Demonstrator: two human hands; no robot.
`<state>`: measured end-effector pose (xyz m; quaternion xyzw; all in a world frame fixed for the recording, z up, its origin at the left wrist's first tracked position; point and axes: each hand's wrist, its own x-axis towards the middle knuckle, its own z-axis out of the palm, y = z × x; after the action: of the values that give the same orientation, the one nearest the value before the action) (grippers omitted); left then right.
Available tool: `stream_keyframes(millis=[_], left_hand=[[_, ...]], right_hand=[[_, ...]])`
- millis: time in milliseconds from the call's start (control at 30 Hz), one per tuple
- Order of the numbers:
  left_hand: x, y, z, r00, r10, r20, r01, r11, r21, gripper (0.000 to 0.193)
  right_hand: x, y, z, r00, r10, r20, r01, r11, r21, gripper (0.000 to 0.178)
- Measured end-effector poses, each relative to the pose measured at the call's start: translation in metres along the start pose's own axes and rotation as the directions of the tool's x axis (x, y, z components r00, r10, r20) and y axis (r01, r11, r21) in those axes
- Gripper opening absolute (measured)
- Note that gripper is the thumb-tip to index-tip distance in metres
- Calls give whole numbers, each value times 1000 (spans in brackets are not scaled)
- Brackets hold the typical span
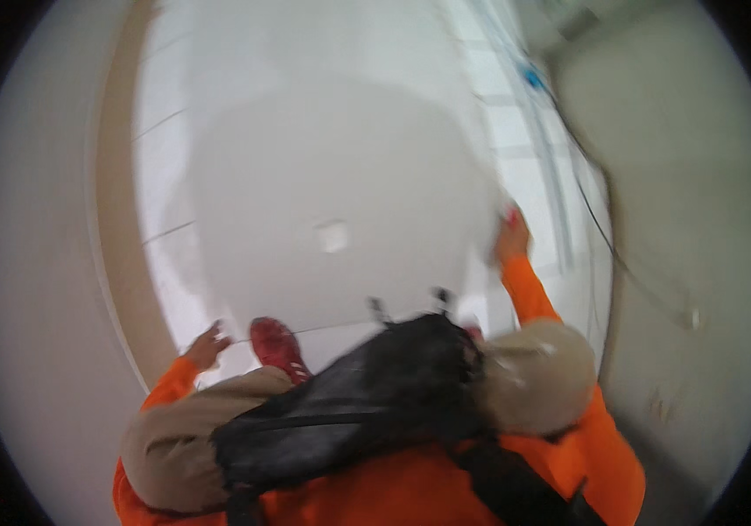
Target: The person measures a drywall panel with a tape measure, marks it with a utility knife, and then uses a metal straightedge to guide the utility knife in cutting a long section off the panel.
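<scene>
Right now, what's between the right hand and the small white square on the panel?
Only bare panel, mostly in shadow, lies between the right hand and the white square; the head view shows it.

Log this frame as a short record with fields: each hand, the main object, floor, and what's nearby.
Left hand: by the near-left corner of a pale panel; contact unclear
Right hand: at the panel's right edge; small red thing there, too blurred to identify
Panel: large, flat, with a small white square, hole or patch unclear
Floor: white tiles
Nearby: red shoe, black bag between the knees, dark cable on the right
</scene>
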<state>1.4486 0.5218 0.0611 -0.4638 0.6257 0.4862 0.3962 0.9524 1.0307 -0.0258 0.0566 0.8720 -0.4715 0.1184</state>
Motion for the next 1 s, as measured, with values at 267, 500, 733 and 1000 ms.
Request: stream_keyframes(millis=[267, 500, 733, 1000], left_hand=[[20, 0, 104, 609, 75, -789, -225, 971, -81, 72], [30, 2, 86, 644, -105, -757, 28, 993, -114, 60], [74, -40, 71, 706, 124, -697, -96, 992, 80, 33], [46, 1, 62, 745, -303, -594, -243, 707, -665, 36]], right_hand=[[57, 1, -1, 996, 33, 78, -12, 967, -255, 25], [56, 3, 8, 993, -35, 111, 86, 864, -496, 31], [77, -16, 4, 958, 253, 137, -245, 967, -78, 34], [114, -18, -4, 891, 415, 185, -440, 890, 119, 39]])
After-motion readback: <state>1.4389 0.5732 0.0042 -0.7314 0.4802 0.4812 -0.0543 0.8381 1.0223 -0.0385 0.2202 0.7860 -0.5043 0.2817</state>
